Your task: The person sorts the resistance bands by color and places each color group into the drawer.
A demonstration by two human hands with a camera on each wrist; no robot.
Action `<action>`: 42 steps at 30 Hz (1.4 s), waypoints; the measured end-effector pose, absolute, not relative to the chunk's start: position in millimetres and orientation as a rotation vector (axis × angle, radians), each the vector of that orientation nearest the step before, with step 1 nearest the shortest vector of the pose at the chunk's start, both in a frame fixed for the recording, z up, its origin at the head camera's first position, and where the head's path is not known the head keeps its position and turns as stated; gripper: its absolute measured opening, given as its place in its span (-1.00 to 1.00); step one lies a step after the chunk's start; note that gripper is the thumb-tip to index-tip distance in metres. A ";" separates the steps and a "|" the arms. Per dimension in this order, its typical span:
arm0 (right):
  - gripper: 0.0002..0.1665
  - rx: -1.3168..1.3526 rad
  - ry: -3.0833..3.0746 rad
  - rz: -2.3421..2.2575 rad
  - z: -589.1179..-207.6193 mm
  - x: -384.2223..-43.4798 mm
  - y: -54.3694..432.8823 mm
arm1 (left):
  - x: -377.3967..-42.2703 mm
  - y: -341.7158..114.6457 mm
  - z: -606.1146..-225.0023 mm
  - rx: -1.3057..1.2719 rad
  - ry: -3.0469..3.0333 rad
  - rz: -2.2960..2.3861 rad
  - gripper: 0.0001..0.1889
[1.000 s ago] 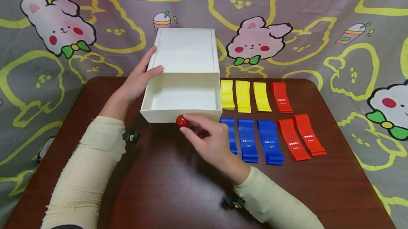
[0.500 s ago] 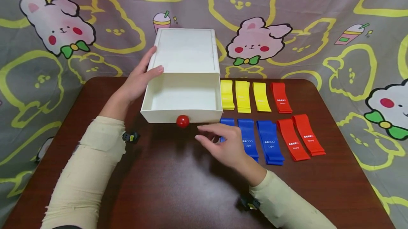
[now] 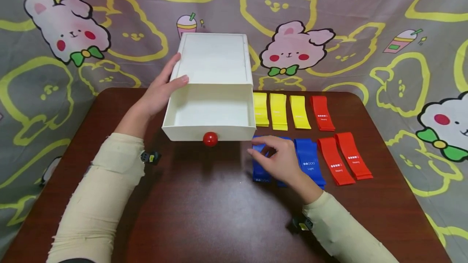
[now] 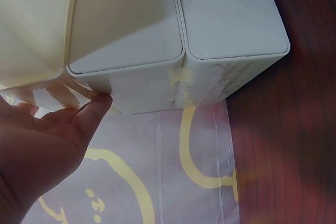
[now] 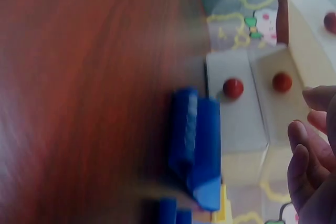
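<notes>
The blue bands (image 3: 260,168) under your right hand (image 3: 276,156) look light, thin and floppy, folded into flat strips. Expect them to bend rather than hold a shape, with a rubbery face that probably clings more than it slips, and little risk of damage. The best hold is likely a pinch across a strip's middle, catching all the layers so the fold stays together. Your right fingers are loosely curved, with a gap between thumb and forefinger and nothing visible in them; whether they touch a band, you cannot tell from here.

The white drawer (image 3: 188,134) hangs pulled out at the front of its case (image 3: 215,57), its inside bare. It looks like thin, stiff plastic, light enough to tip or shift if pushed hard; its round red knob (image 3: 210,139) is the natural grip, though smooth. Your left hand (image 3: 159,90) rests along the case's left side, fingers nearly straight, thumb laid over the top edge. Lower drawers (image 5: 236,124) sit beneath, closed.

The surface (image 3: 204,214) is dark, wood-grained and slightly glossy. Yellow bands (image 3: 279,111) lie behind the blue ones, and red bands (image 3: 337,162) to their right. A patterned cloth (image 3: 226,11) hangs behind and at both sides.
</notes>
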State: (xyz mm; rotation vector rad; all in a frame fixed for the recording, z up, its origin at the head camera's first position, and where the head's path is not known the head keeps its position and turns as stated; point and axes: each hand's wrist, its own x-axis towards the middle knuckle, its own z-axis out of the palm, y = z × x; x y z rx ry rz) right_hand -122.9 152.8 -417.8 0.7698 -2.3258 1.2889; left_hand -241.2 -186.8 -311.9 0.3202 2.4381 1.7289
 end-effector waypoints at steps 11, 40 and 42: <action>-0.54 0.603 -2.665 1.190 -425.0 -157.4 175.5 | -241.9 -188.3 -313.8 0.337 2.435 1.735 -0.17; -0.85 0.497 -3.004 0.946 -440.5 -178.2 182.0 | -239.8 -186.8 -313.0 0.355 2.407 1.774 -0.17; -0.87 0.513 -2.989 0.947 -437.8 -175.2 182.5 | -239.6 -186.9 -312.9 0.352 2.406 1.776 -0.17</action>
